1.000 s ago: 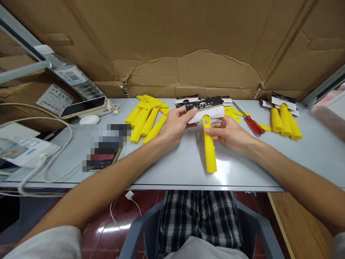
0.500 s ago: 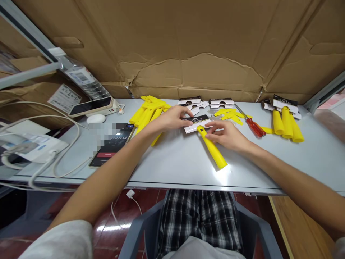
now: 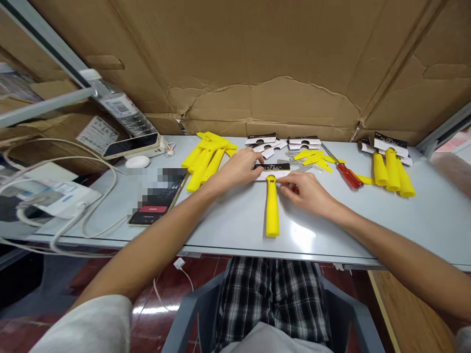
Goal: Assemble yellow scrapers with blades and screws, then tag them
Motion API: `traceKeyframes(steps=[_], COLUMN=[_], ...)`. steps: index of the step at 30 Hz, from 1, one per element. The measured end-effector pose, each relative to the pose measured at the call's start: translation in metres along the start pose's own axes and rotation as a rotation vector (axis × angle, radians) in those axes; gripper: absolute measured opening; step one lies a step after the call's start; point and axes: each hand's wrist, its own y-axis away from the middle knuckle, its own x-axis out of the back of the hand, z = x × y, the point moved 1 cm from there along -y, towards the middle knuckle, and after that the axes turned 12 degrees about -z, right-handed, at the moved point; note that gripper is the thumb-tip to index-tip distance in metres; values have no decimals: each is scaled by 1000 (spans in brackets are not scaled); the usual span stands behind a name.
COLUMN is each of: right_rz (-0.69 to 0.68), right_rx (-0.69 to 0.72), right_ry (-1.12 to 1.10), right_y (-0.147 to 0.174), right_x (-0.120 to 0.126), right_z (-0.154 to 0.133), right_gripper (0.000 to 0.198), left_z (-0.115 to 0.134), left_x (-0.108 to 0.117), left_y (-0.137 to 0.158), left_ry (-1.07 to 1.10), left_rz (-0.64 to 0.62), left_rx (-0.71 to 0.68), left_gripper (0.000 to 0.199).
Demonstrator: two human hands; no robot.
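A yellow plastic handle (image 3: 273, 211) lies on the table in front of me, its wide end toward me and its slotted narrow end at a black-and-white card (image 3: 274, 168). My left hand (image 3: 241, 167) is closed on the card's left end with thumb and fingers. My right hand (image 3: 303, 190) pinches the card's lower right corner, close beside the handle's top; its other fingers are curled. Just behind the card lie thin yellow pieces (image 3: 312, 158) and some flat metal blades (image 3: 312, 167), partly overlapping.
Several yellow handles (image 3: 200, 169) are heaped on the left. More cards (image 3: 303, 142) lie at the back. A red screwdriver (image 3: 349, 175) and carded yellow handles (image 3: 392, 169) are on the right. A phone (image 3: 156, 201), white cables (image 3: 91, 215) and a bottle (image 3: 123, 108) are on the left.
The handle and card have turned, so the handle now points straight toward me instead of slanting to the right. Both hands keep hold of the card; my right hand has shifted slightly lower.
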Motion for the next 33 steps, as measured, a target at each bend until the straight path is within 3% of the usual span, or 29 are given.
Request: traceKeyframes(steps=[5,9,12,15,19,23,28,33], right_rz=[176,50,-81,-81,-158,-221,-175,26], right_rx=[-40,-62,-49,-42,-109,-116,-131,-168], right_ry=[-4,117,250,356,440,490,525,468], right_y=[-1,15,38,56,61,57,59,61], right_x=[15,21,5,-18,-33,-30,-31,-30], right_z=[2,-7,-8,-2,6,7,6,5], right_gripper=[32,38,51,72,87,91,95,76], left_z=[11,17,20,24,31,34,35,34], left_x=[21,25,4,-31,-65,-70,-69,-71], left_y=[8,39,75,105,119,118,118,119], left_ry=[-57,-30,-11,-67,-183,-205,-195,-155], left_rz=[12,123,124,2,-41,-23,-12,62], left_rx=[69,83,102,24,31,45,57,57], left_gripper=[39,40,43,53,62,62,62,57])
